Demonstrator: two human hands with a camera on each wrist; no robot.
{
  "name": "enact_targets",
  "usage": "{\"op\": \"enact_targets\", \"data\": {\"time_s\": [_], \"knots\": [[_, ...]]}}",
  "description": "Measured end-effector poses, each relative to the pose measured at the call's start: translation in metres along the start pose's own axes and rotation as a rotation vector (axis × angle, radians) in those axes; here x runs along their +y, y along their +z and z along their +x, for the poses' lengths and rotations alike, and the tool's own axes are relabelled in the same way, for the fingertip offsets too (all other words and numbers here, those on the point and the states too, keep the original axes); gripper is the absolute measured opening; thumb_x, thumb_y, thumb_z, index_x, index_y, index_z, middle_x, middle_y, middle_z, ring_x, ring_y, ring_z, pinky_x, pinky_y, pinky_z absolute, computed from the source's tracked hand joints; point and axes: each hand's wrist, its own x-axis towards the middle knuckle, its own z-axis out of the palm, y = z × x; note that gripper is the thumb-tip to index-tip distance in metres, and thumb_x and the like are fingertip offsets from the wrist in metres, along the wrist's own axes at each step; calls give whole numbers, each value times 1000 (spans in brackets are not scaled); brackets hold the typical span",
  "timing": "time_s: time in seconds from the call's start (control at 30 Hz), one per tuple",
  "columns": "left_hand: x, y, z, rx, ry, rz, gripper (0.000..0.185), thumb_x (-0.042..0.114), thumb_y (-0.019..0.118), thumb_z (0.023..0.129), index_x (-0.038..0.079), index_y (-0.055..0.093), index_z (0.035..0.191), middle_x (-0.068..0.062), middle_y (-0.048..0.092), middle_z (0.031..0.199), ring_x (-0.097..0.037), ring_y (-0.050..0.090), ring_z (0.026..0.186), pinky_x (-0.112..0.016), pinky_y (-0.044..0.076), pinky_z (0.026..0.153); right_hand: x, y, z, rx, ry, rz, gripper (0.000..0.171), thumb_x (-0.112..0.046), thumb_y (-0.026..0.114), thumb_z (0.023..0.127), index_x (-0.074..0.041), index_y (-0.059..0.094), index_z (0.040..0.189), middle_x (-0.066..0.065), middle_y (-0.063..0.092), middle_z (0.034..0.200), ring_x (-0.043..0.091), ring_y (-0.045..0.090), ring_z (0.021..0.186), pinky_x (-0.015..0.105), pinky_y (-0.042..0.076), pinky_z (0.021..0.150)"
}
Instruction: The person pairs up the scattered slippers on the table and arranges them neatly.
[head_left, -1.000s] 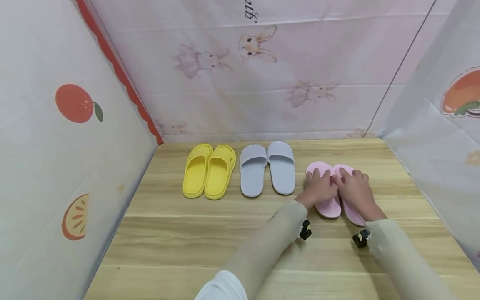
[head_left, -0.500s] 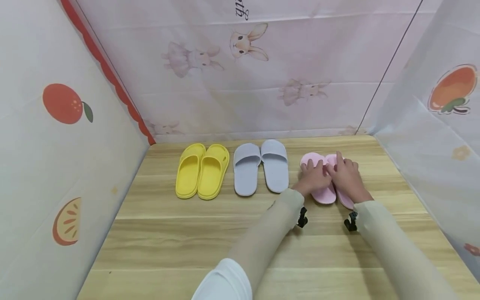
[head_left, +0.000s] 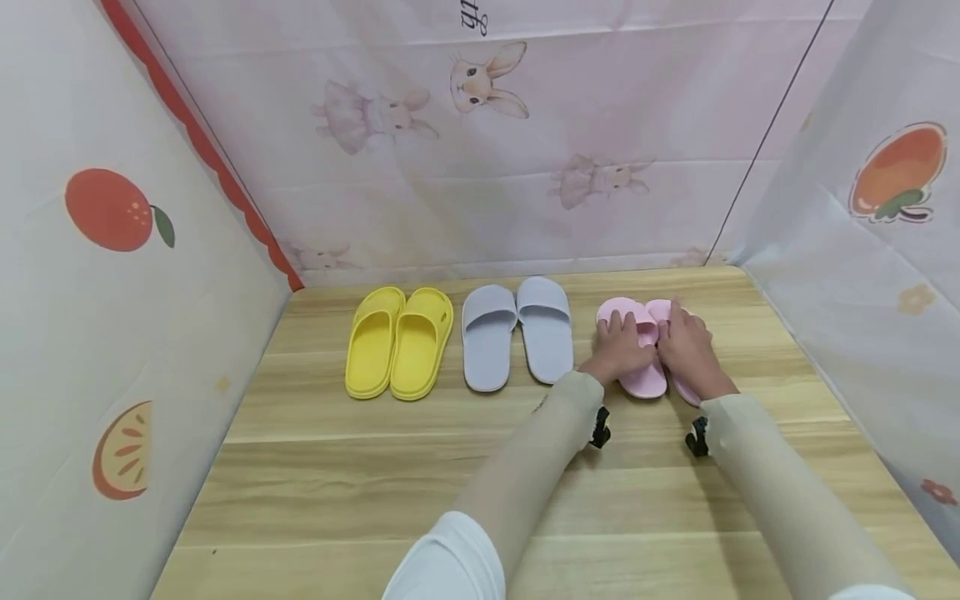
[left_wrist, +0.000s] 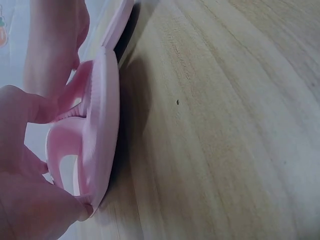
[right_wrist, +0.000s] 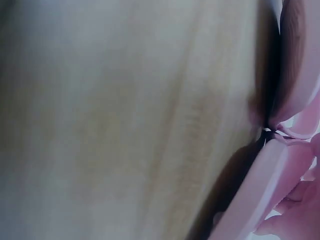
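Observation:
At the right of the row in the head view lie two pink slippers, toes toward the back wall. My left hand (head_left: 621, 346) grips the left pink slipper (head_left: 645, 383) across its strap. In the left wrist view, thumb and fingers hold the sides of that slipper (left_wrist: 104, 120) near the wooden surface. My right hand (head_left: 688, 350) holds the right pink slipper (head_left: 659, 309) and hides most of its strap. At the right edge of the right wrist view, the pink soles (right_wrist: 250, 195) meet, with a dark shadow beneath them.
Left of the pink pair stand two grey slippers (head_left: 487, 354) and, further left, two yellow slippers (head_left: 415, 354). The wooden surface (head_left: 360, 483) ends at a rabbit-print back wall (head_left: 420, 200). Fruit-print side walls (head_left: 45, 333) enclose it left and right.
Both hands have moved the pink slippers away from me toward the back wall, nearly level with the grey pair. The head view has shifted slightly right. Yellow and grey slippers stay put.

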Motion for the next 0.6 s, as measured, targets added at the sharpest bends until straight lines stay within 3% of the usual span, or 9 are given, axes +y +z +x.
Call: {"op": "enact_targets", "data": {"time_s": [0.2,0.33,0.6], "knots": [[-1,-1,1,-9,18,8,80,47,51,96,11,21,161,-10,16,169,-26,12,155,-36,13,125,1,-2,5,-13,-21,-33,60,-29,22,110,12,20,154,37,31,150,57,27,137,76,20,106],[0,-5,-4,-6,22,-1,79,47,50,97,11,21,161,-11,16,169,-27,12,156,-39,15,125,1,-3,11,-18,-9,-35,58,-29,22,110,10,22,154,37,32,148,57,27,136,76,20,106],[-1,-6,12,-27,17,12,80,49,49,99,13,17,162,-10,13,170,-29,11,156,-41,14,125,-2,-5,23,-43,10,-25,58,-30,19,110,6,22,155,37,30,150,57,25,138,76,17,108]]}}
